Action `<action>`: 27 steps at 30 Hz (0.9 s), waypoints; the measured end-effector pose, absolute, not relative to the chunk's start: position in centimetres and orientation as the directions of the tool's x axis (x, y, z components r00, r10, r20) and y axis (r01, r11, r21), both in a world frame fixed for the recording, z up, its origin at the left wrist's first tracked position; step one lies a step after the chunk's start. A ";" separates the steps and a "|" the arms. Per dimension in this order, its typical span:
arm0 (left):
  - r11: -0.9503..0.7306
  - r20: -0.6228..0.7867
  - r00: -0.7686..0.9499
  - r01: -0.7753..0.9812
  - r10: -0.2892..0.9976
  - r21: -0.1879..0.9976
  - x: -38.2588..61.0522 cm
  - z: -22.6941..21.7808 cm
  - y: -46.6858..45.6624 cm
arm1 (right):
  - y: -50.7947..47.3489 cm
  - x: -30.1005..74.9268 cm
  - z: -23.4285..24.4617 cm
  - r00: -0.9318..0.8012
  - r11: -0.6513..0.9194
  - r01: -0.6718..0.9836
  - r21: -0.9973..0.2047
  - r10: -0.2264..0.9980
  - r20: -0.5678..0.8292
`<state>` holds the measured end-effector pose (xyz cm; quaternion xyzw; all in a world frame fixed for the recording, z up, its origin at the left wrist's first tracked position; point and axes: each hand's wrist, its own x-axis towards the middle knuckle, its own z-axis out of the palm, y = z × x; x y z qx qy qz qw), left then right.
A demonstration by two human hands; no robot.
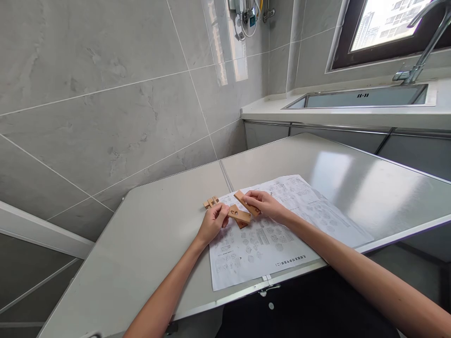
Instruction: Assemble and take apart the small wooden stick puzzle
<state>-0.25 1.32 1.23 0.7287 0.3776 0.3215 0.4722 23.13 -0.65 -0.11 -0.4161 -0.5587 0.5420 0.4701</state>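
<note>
My left hand (213,221) is closed round one end of a flat notched wooden piece (239,215) lying over a printed instruction sheet (278,234). My right hand (265,204) pinches a second wooden bar (246,203), held slanting against the first. A small cross-shaped group of wooden pieces (210,202) rests on the table just left of the sheet, beside my left hand. Another bit of wood (241,225) peeks out beneath the held pieces.
The grey folding table (148,244) stands against a tiled wall (105,94). Behind it runs a white counter (317,115) with a steel sink (362,96) and a tap (419,56) under a window (384,23).
</note>
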 end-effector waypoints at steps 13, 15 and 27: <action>-0.392 0.161 0.488 0.418 0.858 0.819 0.3 1.2 0.8 | -1.2 23.4 0.5 -0.537 0.176 0.035 -0.984 0.833 0.130; -0.470 0.242 0.467 0.466 0.850 0.750 0.4 1.1 0.7 | -1.0 23.4 0.4 -0.459 0.185 0.056 -0.981 0.878 0.139; -0.634 0.307 0.555 0.657 0.773 0.408 -0.1 -0.6 0.7 | -0.3 23.1 -1.4 -0.105 0.255 0.547 -0.797 0.966 0.237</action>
